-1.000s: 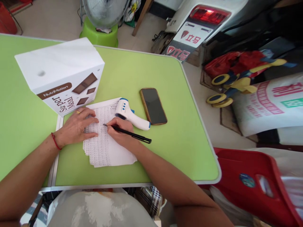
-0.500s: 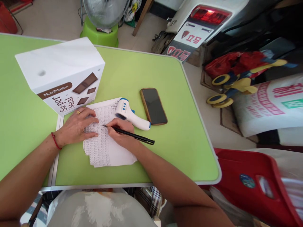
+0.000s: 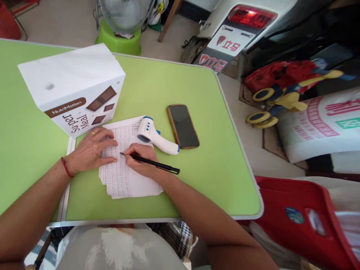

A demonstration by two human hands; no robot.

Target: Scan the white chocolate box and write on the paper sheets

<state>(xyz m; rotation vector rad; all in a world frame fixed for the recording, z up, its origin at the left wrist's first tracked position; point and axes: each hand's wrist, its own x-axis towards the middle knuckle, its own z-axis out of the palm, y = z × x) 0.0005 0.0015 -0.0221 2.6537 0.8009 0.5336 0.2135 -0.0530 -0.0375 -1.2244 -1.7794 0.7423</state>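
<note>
Sheets of paper [image 3: 140, 183] covered with rows of small handwriting lie in a loose stack on the green table [image 3: 213, 172]. My left hand [image 3: 94, 149], fingers spread, rests flat on the left side of the stack. A black pen [image 3: 157, 163] is pinched in my right hand [image 3: 142, 159], its tip at the written rows in the middle of the page. Just beyond that hand, a white and blue infrared thermometer [image 3: 161, 142] lies across the upper right of the papers. The exact marks under the tip are too small to read.
A white NutriMotion box [image 3: 75, 82] stands at the upper left, close to my left hand. Right of the thermometer lies a phone [image 3: 184, 125] in a brown case. Past the table are a fan [image 3: 122, 13] on a green stool, a scooter [image 3: 233, 33] and a red chair [image 3: 295, 198].
My right hand has shifted slightly left and toward me along the page with the pen. My left hand stays in place on the papers.
</note>
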